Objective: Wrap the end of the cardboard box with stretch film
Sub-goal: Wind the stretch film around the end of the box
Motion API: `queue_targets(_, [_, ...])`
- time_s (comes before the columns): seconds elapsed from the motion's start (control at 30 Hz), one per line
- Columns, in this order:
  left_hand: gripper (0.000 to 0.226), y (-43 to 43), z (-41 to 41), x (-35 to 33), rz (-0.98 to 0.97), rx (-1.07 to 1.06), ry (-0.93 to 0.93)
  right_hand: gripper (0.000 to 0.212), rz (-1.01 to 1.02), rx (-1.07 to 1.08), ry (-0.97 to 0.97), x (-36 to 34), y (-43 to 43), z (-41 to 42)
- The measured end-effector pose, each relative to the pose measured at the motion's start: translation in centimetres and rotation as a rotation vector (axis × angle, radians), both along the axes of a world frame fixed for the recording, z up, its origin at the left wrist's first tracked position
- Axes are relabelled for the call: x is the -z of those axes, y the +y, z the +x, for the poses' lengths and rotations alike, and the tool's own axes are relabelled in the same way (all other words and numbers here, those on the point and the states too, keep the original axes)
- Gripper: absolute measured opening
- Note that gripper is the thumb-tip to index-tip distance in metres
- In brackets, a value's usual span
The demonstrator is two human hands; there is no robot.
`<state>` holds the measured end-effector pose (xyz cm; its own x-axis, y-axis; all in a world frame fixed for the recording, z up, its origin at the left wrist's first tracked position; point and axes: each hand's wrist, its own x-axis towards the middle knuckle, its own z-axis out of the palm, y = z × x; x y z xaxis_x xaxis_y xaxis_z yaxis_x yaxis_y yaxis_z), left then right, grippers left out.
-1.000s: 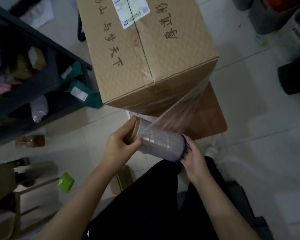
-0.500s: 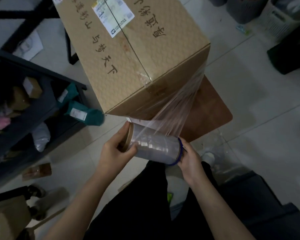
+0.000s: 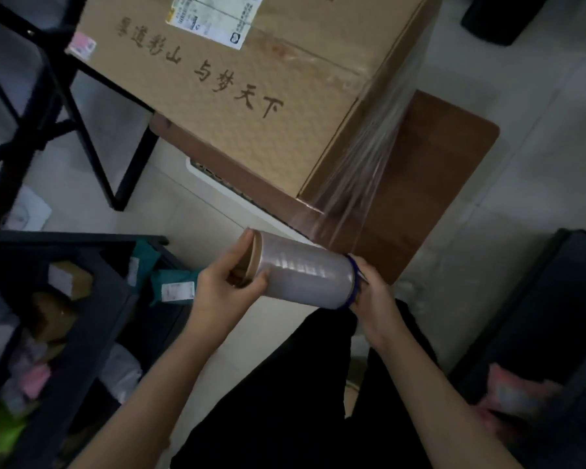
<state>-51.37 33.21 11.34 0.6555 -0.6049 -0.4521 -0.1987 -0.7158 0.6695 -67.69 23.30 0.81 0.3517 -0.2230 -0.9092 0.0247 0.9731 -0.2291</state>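
Two hands on the clear stretch-film roll w/ cardboard core (image 3: 305,278), head view: your left hand (image 3: 224,292) pinches the core end, fingers curled in; your right hand (image 3: 374,299) cups the blue-rimmed end. Film sheet (image 3: 362,157) runs taut up to the brown printed cardboard box (image 3: 251,96), sitting on a brown board (image 3: 447,157), covering its near end face.

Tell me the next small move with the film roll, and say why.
Probably carry the stretch film roll leftward past the box's near corner, keeping it taut. The left hand and right hand each hold one end of the roll, and the film so far runs only along the cardboard box's right-hand end face.
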Motion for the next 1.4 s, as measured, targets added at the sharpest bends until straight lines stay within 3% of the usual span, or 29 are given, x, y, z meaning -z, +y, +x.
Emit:
queue_targets(0.17, [0.058,3.8,3.3,-0.3,-0.021,0.03,0.014,0.055,0.07,0.088,0.002,-0.2,4.3,2.9])
queue_targets(0.3, [0.059,5.9,6.3,0.6,-0.059,0.115,0.017,0.028,0.019,0.133,-0.025,0.2,7.3,4.7])
queue_targets(0.4, [0.063,6.7,9.3,1.3,-0.071,0.218,0.081,0.021,-0.022,0.224,-0.018,0.8,9.3,6.3])
queue_targets(0.53, [0.066,6.2,14.8,1.7,-0.101,0.424,0.14,0.024,-0.041,0.371,0.023,0.9,12.3,10.3])
queue_targets(0.73, [0.067,4.9,21.7,0.1,-0.061,0.651,0.087,0.024,-0.04,0.568,-0.026,1.0,16.0,16.8])
queue_targets(0.87, [0.061,5.1,24.1,-0.4,-0.075,0.693,0.006,0.033,-0.013,0.601,-0.064,1.2,16.7,19.8])
queue_targets(1.17, [0.06,4.1,28.1,0.6,-0.051,0.778,-0.031,0.026,-0.089,0.72,-0.128,2.4,18.4,24.5])
queue_targets(1.4, [0.068,-0.1,33.6,1.6,-0.038,1.013,-0.027,0.035,-0.086,0.936,-0.105,2.4,17.6,30.9])
